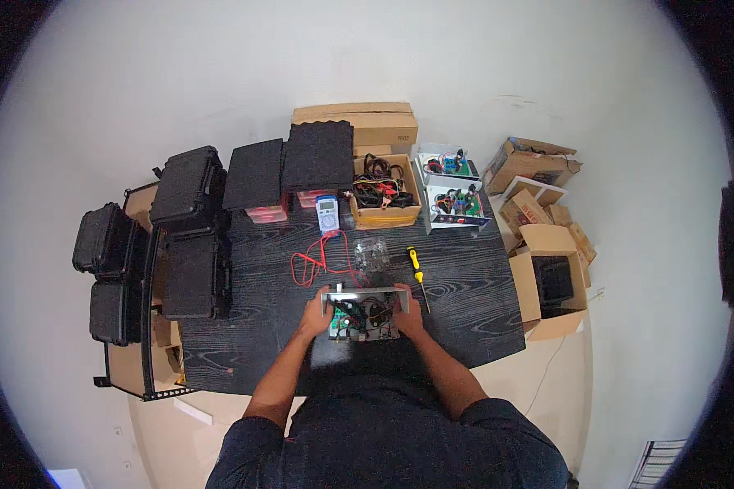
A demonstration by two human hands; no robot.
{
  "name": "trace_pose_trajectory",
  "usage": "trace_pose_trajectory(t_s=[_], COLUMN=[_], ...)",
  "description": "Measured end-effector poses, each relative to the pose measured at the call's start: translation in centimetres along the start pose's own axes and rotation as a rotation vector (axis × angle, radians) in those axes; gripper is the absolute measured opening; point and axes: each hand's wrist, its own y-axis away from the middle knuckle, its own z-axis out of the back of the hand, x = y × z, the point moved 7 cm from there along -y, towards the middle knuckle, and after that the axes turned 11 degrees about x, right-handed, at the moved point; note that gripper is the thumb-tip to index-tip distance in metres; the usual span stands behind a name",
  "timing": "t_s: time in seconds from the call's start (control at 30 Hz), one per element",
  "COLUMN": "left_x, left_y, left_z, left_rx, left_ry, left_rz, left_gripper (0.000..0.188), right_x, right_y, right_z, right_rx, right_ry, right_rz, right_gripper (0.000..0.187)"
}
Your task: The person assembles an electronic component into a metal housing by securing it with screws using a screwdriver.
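An uncovered metal electronics enclosure (pixel 367 295) is at the near side of the black table, with a green circuit board (pixel 339 319) and dark wiring inside. My left hand (pixel 316 313) grips its left side, and my right hand (pixel 409 313) grips its right side. Some of the fingers on both hands are hidden behind the metal. Just beyond the enclosure lies a small clear plastic bag (pixel 371 254) of what look like small parts. To its right rests a yellow and black screwdriver (pixel 417 265). A multimeter (pixel 327 215) with red test leads (pixel 307 266) lies farther back.
Two similar open enclosures (pixel 455 204) stand at the back right, beside a cardboard box of cables (pixel 386 213). Black hard cases (pixel 196 275) line the left side. Dark foam-like sheets (pixel 319 156) cover red-filled bins. An open carton (pixel 540 259) stands off the table's right edge.
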Motion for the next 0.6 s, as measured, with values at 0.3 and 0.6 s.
trace_pose_trajectory(t_s=[0.3,0.6], left_x=[0.2,-2.2], left_y=[0.4,0.8], left_z=[0.6,0.6], left_rx=[-0.037,0.093], left_ry=[-0.054,-0.105], left_rz=[-0.056,-0.018], left_gripper=[0.062,0.072], right_x=[1.4,0.0], right_y=[-0.1,1.1], right_z=[0.0,0.0], right_rx=[0.001,0.025], right_ry=[-0.045,0.027], right_rz=[0.086,0.043], right_gripper=[0.047,0.049])
